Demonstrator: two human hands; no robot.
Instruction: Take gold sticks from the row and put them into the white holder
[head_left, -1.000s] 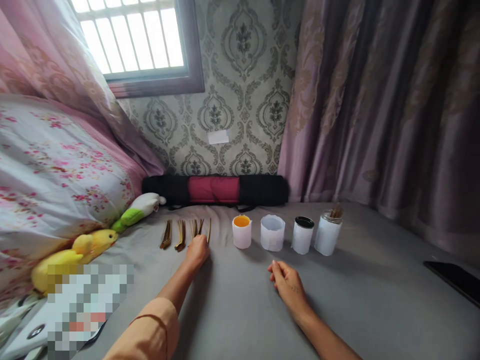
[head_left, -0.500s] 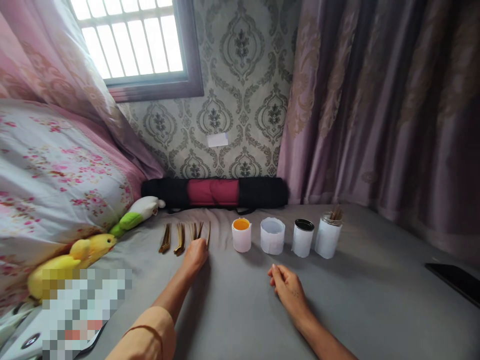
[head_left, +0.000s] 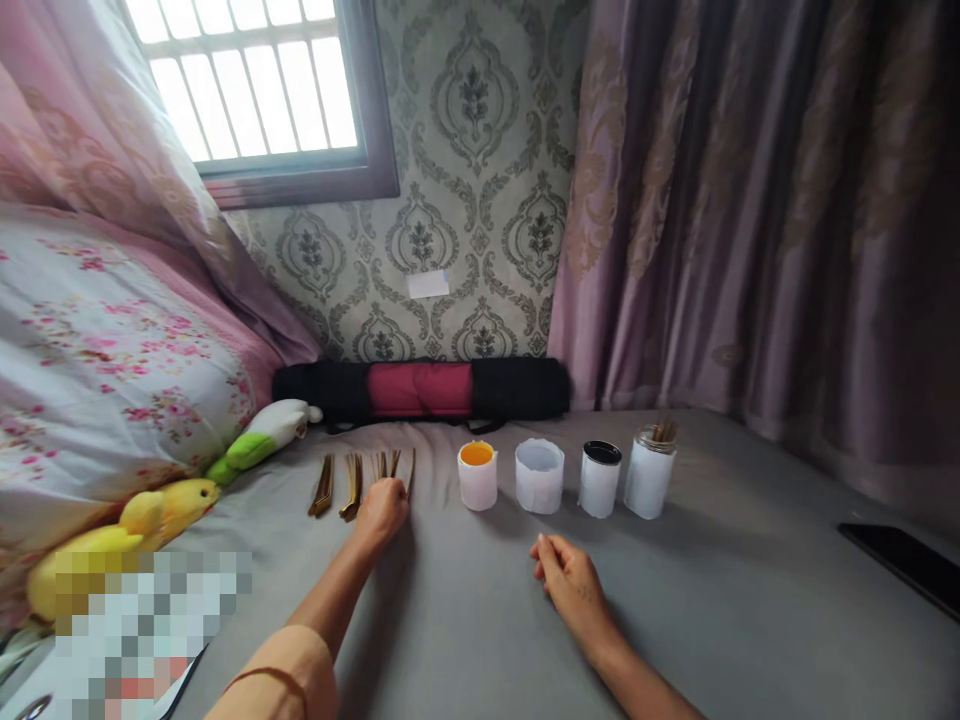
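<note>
My left hand (head_left: 384, 510) is closed at the near end of a bunch of thin brown sticks (head_left: 385, 465), whose tips poke out beyond the knuckles. Its fingertips are hidden under the hand. One single stick (head_left: 411, 470) lies just to its right. Left of this hand are two more bunches of golden-brown sticks, the nearer one (head_left: 351, 485) and the outer one (head_left: 322, 487), their lower ends bent. My right hand (head_left: 570, 572) hovers over the grey sheet with curled fingers and thumb pressed together, nothing visible in it, in front of a white-wrapped cup (head_left: 539, 490).
Beside that cup stand a white cup with orange inside (head_left: 478, 485), a white-wrapped can with a black inside (head_left: 599, 485), and a wrapped glass jar (head_left: 649, 480) holding sticks. A phone (head_left: 900, 565) lies right; plush toys (head_left: 150, 515) left; a black-and-red roll (head_left: 420, 388) behind.
The whole view has shifted slightly, so everything sits a little further left and lower. Both hands keep nearly the same place and pose.
</note>
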